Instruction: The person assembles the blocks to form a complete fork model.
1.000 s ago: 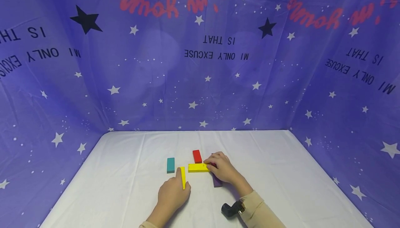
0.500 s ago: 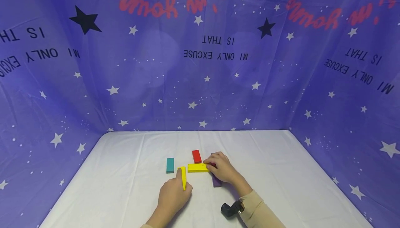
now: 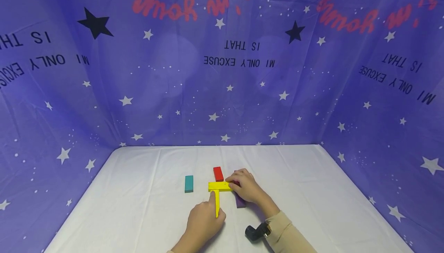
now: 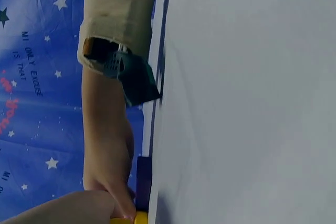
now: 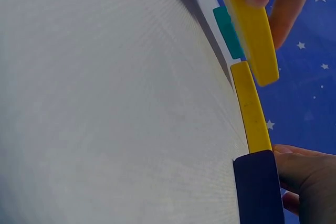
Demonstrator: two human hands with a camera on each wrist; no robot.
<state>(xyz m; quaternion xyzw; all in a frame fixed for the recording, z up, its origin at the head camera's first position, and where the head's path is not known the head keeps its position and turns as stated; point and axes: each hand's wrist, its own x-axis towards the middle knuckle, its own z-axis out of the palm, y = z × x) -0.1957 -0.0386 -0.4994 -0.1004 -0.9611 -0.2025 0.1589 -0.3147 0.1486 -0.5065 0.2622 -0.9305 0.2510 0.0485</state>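
My left hand (image 3: 205, 218) pinches a yellow block (image 3: 217, 203) between thumb and fingers. In the right wrist view that held yellow block (image 5: 257, 40) is raised, its lower end near the end of a second yellow block (image 5: 251, 108). In the head view this second yellow block (image 3: 217, 186) lies crosswise, and my right hand (image 3: 246, 185) grips its right end. A purple block (image 3: 240, 201) meets that end and is partly covered by the right hand. In the left wrist view, the purple block (image 4: 144, 182) shows beside the right hand (image 4: 107, 166).
A red block (image 3: 218, 174) lies just behind the crosswise yellow block. A teal block (image 3: 189, 184) lies off to the left. The white cloth-covered table (image 3: 138, 206) is enclosed by a purple star-patterned curtain (image 3: 194, 102). A black device (image 3: 256, 233) sticks out from the right cuff.
My left hand has moved right and toward me with its yellow block, which now appears below the crosswise block's left part. The right hand and other blocks have stayed in place.
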